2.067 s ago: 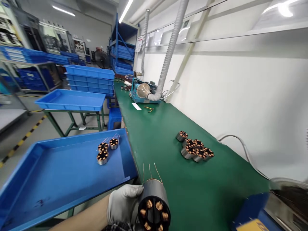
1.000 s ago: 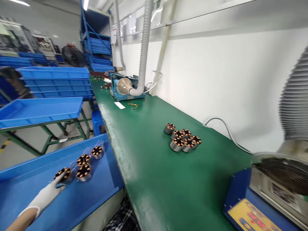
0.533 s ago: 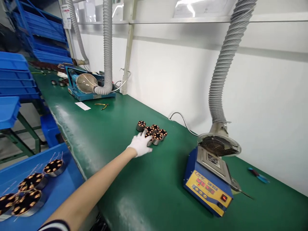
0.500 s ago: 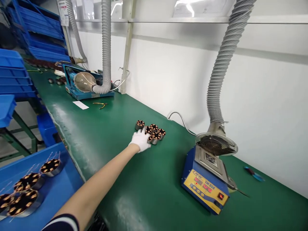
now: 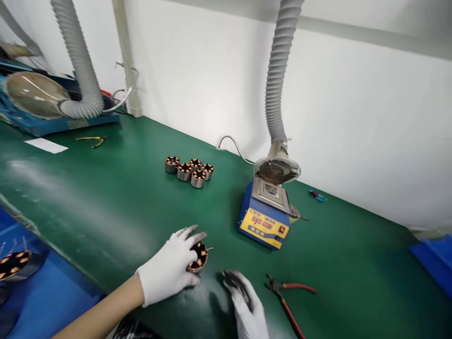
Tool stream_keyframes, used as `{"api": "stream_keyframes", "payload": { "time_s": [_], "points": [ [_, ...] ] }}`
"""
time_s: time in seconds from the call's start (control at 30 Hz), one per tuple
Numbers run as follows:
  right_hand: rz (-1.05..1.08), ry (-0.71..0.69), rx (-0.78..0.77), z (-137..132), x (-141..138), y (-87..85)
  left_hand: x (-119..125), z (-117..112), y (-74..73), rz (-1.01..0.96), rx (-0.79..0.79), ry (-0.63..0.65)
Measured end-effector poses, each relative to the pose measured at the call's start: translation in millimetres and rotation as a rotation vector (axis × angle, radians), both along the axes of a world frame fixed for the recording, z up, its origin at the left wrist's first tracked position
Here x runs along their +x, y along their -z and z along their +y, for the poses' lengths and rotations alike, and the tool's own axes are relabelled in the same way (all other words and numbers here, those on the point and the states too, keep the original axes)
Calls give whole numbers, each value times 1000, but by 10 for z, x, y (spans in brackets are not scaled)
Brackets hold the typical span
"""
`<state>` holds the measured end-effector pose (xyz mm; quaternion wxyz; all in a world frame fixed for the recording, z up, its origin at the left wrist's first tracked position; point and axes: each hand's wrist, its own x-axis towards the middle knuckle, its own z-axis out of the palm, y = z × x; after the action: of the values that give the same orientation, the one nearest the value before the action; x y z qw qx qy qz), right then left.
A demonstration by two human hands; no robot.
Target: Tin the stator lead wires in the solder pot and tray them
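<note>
My left hand (image 5: 173, 266), in a white glove, is wrapped round a motor stator (image 5: 202, 255) with copper windings and a dark core. A short wire end sticks out at the stator's right side. To the right of it, apart from the stator, my gloved right hand (image 5: 246, 306) is low over the bench with half-bent fingers and darkened fingertips. Nothing shows in that hand. Red-handled cutting pliers (image 5: 294, 286) lie on the green bench just right of my right hand. Several more stators (image 5: 184, 172) stand grouped farther back.
A blue and yellow solder pot (image 5: 264, 226) stands at mid-bench under an extractor hood (image 5: 277, 169). Yellow pliers (image 5: 93, 139) and white paper (image 5: 45, 145) lie back left. Small blue pliers (image 5: 318, 195) lie back right. A blue bin (image 5: 60, 282) holds stators at lower left.
My left hand has come back from the stator group towards me with one stator. My right hand has entered the view. The camera has turned right and down.
</note>
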<state>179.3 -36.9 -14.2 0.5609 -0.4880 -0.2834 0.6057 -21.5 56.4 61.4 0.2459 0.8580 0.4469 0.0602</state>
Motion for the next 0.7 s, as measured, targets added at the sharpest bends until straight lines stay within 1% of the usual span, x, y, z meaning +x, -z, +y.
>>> {"api": "stream_keyframes", "payload": {
  "time_s": [0.03, 0.13, 0.17, 0.2, 0.27, 0.3, 0.37, 0.4, 0.43, 0.47, 0.5, 0.53, 0.6, 0.63, 0.67, 0.7],
  "points": [
    [58, -27, 8, 44, -67, -70, 52, -74, -15, -80, -94, 27],
    [270, -252, 42, 70, -279, -275, 199, -198, -18, -346, -398, 130],
    [340, -264, 37, 44, -333, -320, 239, -229, 5, -414, -451, 132],
    [402, -252, 26, 6, -372, -348, 274, -265, 41, -462, -445, 93],
    [491, -163, -17, -79, -400, -356, 323, -362, 139, -471, -325, -22],
    [514, -118, -42, -116, -394, -341, 338, -422, 191, -446, -255, -47],
    [533, -63, -75, -163, -364, -298, 359, -542, 274, -393, -176, -2],
    [532, -45, -82, -172, -348, -274, 370, -589, 295, -395, -180, 33],
    [534, -42, -79, -173, -335, -251, 386, -620, 299, -439, -205, 41],
    [538, -51, -66, -170, -326, -229, 409, -632, 289, -513, -250, 14],
    [545, -71, -56, -164, -321, -209, 439, -624, 266, -599, -329, -60],
    [553, -96, -54, -157, -318, -190, 474, -596, 236, -687, -441, -168],
    [583, -153, -73, -149, -313, -161, 545, -501, 182, -827, -675, -444],
    [603, -175, -93, -147, -308, -154, 570, -447, 168, -894, -749, -582],
    [629, -191, -113, -146, -301, -154, 582, -397, 168, -980, -773, -701],
    [660, -207, -125, -146, -293, -160, 577, -359, 181, -1092, -744, -800]
  ]
}}
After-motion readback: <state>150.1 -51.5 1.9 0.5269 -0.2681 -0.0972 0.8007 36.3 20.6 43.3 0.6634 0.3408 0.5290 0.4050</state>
